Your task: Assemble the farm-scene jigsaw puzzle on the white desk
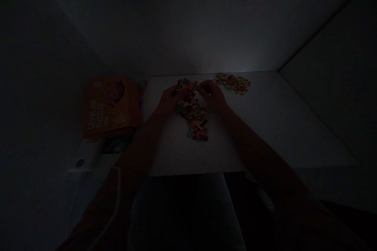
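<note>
The scene is very dark. My left hand is closed on puzzle pieces at the far middle of the white table. Facing it, my right hand pinches at the same spot, its fingertips on a small greenish puzzle piece. Loose puzzle pieces in red, green and yellow lie below and between the hands. A few joined or overlapping pieces trail from this pile toward me. Exact outlines of the held pieces are hard to make out.
Another heap of puzzle pieces lies at the back, right of my right hand. An orange puzzle box stands left of the table. Nearer me are a white object with a dark round spot and a pale cable. A wall rises behind the table.
</note>
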### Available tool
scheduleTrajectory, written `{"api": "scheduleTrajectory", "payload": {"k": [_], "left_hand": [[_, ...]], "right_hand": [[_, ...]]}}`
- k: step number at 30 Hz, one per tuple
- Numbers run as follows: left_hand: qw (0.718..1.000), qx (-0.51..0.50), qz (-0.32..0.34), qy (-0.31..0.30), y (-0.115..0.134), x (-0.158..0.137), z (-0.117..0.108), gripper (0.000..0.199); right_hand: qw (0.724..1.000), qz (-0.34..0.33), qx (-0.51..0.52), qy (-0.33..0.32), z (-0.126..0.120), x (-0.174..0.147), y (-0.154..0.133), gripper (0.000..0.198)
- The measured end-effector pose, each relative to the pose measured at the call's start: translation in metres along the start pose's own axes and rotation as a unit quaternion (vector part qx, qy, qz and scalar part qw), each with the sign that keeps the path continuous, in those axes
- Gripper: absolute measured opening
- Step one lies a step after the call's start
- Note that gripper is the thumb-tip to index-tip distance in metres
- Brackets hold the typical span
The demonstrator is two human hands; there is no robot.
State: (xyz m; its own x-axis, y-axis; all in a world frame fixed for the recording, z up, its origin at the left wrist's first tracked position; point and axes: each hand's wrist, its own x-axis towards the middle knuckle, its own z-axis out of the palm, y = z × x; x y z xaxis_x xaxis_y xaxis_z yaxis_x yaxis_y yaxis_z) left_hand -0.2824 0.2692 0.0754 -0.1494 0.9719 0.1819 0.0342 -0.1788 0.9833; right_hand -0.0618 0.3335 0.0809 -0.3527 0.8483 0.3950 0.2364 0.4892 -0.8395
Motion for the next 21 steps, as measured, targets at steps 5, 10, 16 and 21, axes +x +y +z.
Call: {"api": "scheduleTrajectory", "payload": {"k": [5, 10, 16, 21], "left_hand": [[0.997, -0.012, -0.008, 0.07, -0.007, 0.005, -0.012, 0.062], [0.995, -0.034, -0.013, 0.092, -0.009, 0.011, -0.019, 0.062], [0.994, -0.063, -0.02, 0.082, -0.013, 0.012, -0.018, 0.052], [0.994, -0.088, -0.023, 0.061, -0.017, 0.014, -0.019, 0.047]], "right_hand": [[0.999, 0.017, 0.042, 0.023, -0.008, 0.009, 0.012, 0.064], [0.998, 0.029, 0.055, 0.031, -0.012, 0.014, 0.021, 0.062], [0.979, 0.058, 0.003, 0.197, -0.054, 0.027, 0.068, 0.053], [0.963, 0.076, -0.045, 0.256, -0.072, 0.026, 0.085, 0.059]]}}
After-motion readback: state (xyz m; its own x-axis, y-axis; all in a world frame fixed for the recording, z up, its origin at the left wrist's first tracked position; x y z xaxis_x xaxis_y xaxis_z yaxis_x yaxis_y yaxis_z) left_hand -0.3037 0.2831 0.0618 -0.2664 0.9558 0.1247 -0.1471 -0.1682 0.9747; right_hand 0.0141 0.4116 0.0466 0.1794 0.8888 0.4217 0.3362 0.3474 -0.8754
